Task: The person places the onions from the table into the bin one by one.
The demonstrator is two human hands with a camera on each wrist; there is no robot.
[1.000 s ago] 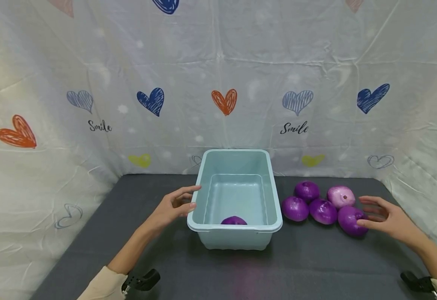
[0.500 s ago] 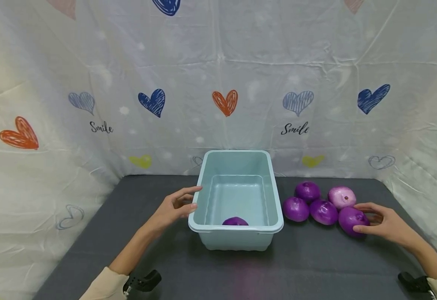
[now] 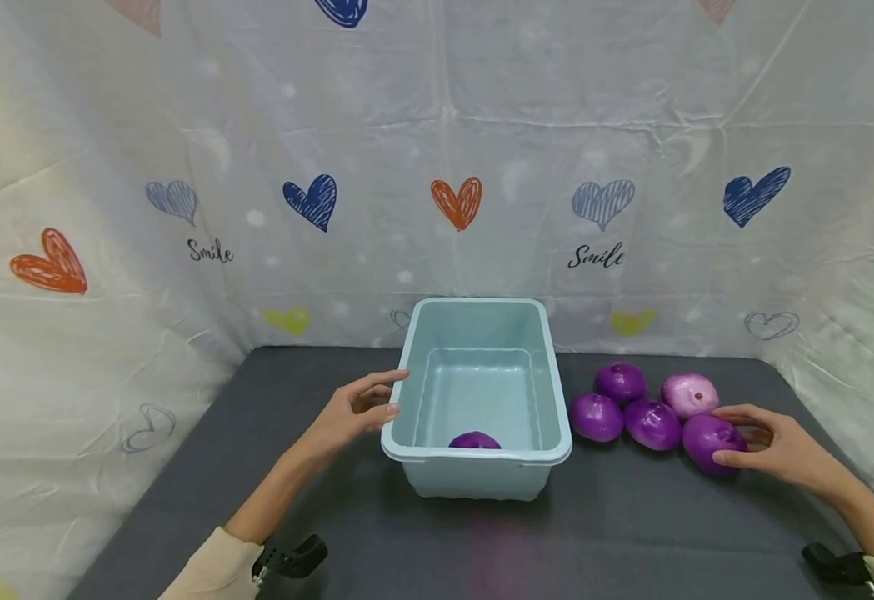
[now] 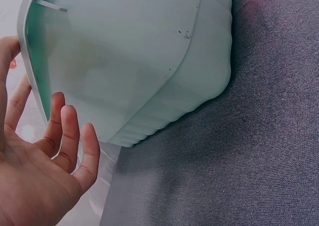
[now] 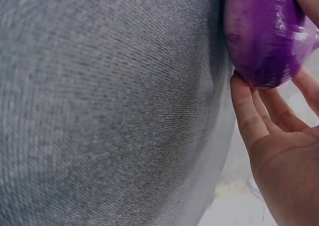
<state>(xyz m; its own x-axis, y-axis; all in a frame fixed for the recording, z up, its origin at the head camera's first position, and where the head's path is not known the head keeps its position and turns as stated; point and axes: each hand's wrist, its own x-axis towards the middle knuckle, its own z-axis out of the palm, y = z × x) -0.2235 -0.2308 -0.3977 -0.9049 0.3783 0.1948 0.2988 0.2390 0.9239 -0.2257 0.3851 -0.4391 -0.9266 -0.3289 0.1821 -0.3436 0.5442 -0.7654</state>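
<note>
At the right of the head view, my right hand (image 3: 789, 450) holds the nearest red onion (image 3: 706, 443), thumb at the front and fingers round its far side. The right wrist view shows this glossy purple onion (image 5: 264, 34) low at the dark cloth, fingertips against it. My left hand (image 3: 347, 419) touches the left rim of a pale blue plastic tub (image 3: 474, 482) with its fingertips. Its other fingers (image 4: 70, 131) are loosely bent beside the tub wall in the left wrist view. One red onion (image 3: 474, 440) lies inside the tub, partly hidden by the front rim.
Several more onions cluster right of the tub: purple ones (image 3: 596, 417) and a paler pink one (image 3: 689, 394). Dark grey cloth (image 3: 377, 542) covers the table. A white curtain (image 3: 377, 125) printed with hearts hangs behind it.
My right hand has moved left and closed its fingers and thumb round the nearest onion. The left hand stays at the tub's rim. The head view has shifted slightly.
</note>
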